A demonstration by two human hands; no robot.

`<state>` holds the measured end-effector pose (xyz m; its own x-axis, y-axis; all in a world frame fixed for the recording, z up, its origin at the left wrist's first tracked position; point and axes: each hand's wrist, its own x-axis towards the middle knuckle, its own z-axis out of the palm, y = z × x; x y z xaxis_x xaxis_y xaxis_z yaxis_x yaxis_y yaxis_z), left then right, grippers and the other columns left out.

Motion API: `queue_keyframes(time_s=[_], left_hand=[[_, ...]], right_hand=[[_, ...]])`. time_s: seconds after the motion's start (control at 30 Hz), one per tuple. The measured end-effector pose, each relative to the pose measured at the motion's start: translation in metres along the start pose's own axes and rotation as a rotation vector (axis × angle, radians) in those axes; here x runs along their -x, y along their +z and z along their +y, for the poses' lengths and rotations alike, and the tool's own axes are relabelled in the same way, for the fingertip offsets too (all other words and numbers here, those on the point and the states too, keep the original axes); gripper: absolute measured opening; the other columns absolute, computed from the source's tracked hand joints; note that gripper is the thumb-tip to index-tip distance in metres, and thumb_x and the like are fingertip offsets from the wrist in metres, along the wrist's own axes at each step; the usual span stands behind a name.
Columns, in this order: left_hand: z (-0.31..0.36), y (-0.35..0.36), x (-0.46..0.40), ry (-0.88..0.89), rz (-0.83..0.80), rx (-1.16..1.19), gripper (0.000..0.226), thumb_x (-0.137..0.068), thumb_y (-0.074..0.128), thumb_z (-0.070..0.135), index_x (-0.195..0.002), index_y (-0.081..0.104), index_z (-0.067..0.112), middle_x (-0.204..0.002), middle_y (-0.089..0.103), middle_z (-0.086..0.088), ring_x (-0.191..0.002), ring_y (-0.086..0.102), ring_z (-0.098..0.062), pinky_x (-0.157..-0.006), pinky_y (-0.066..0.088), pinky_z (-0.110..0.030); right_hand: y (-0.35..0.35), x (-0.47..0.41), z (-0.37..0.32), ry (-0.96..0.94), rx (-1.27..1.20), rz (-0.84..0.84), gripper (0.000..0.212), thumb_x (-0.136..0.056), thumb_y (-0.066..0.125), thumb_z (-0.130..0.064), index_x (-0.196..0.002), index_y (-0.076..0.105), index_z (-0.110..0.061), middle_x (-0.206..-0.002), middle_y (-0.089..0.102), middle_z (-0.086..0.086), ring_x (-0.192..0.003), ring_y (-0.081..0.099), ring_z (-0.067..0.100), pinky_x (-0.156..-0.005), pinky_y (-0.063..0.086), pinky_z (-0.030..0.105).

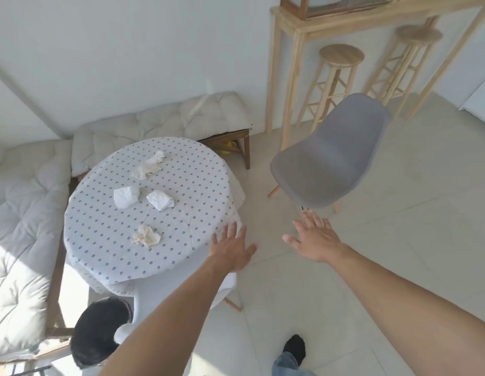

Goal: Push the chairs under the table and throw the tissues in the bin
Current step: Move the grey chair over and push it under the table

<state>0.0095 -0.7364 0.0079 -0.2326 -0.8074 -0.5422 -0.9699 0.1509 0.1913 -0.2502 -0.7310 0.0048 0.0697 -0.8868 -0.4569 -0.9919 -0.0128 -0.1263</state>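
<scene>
A grey shell chair stands on the floor to the right of the round table, apart from it, seat turned toward the table. A white chair is tucked under the table's near edge, mostly hidden by the cloth and my left arm. Several crumpled tissues lie on the dotted cloth: one at the back, two in the middle, one near the front. A black bin sits below the table's near left. My left hand is open over the table's right edge. My right hand is open just short of the grey chair's seat.
Cushioned benches line the wall behind and left of the table. A tall wooden counter with two bar stools stands behind the grey chair. Tiled floor spreads to the right. My foot is at the bottom.
</scene>
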Motion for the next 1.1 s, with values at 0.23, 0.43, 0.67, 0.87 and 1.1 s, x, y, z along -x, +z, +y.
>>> queue_keyframes(time_s=[0.23, 0.43, 0.67, 0.87, 1.1], left_hand=[[0.128, -0.059, -0.074, 0.066, 0.053, -0.031, 0.080, -0.105, 0.023, 0.068, -0.166, -0.003, 0.024, -0.175, -0.014, -0.007, -0.160, -0.013, -0.031, -0.128, 0.003, -0.061], [0.204, -0.100, -0.151, 0.103, 0.077, -0.085, 0.083, -0.102, 0.018, 0.073, -0.166, -0.004, 0.026, -0.175, -0.013, -0.008, -0.160, -0.014, -0.032, -0.127, 0.000, -0.063], [0.255, -0.146, -0.277, 0.063, 0.089, -0.087, 0.084, -0.101, 0.015, 0.075, -0.166, -0.007, 0.026, -0.174, -0.018, -0.007, -0.159, -0.019, -0.032, -0.126, -0.003, -0.064], [0.285, -0.211, -0.381, 0.071, 0.099, -0.115, 0.085, -0.100, 0.013, 0.075, -0.166, -0.004, 0.025, -0.175, -0.014, -0.009, -0.159, -0.016, -0.034, -0.126, -0.001, -0.065], [0.287, -0.260, -0.456, -0.017, 0.138, -0.041, 0.086, -0.100, 0.016, 0.076, -0.166, -0.001, 0.025, -0.175, -0.011, -0.009, -0.160, -0.014, -0.033, -0.126, 0.000, -0.066]], right_hand=[[-0.071, -0.022, 0.122, 0.080, 0.025, 0.078, 0.085, -0.096, 0.017, -0.076, -0.162, 0.015, -0.023, -0.172, -0.006, 0.009, -0.156, -0.012, 0.029, -0.125, -0.002, 0.056], [-0.122, -0.063, 0.194, 0.110, 0.015, 0.123, 0.085, -0.096, 0.017, -0.076, -0.162, 0.013, -0.023, -0.172, -0.009, 0.008, -0.156, -0.015, 0.028, -0.125, -0.003, 0.055], [-0.196, -0.164, 0.263, 0.056, 0.088, 0.175, 0.082, -0.098, 0.017, -0.073, -0.161, 0.016, -0.021, -0.171, -0.008, 0.010, -0.156, -0.014, 0.029, -0.125, -0.001, 0.057], [-0.254, -0.262, 0.308, 0.030, 0.080, 0.201, 0.084, -0.096, 0.015, -0.076, -0.161, 0.015, -0.023, -0.171, -0.008, 0.009, -0.156, -0.016, 0.028, -0.125, -0.002, 0.057], [-0.298, -0.363, 0.355, -0.027, 0.107, 0.159, 0.084, -0.095, 0.014, -0.076, -0.161, 0.014, -0.024, -0.171, -0.009, 0.009, -0.155, -0.018, 0.029, -0.125, -0.004, 0.057]])
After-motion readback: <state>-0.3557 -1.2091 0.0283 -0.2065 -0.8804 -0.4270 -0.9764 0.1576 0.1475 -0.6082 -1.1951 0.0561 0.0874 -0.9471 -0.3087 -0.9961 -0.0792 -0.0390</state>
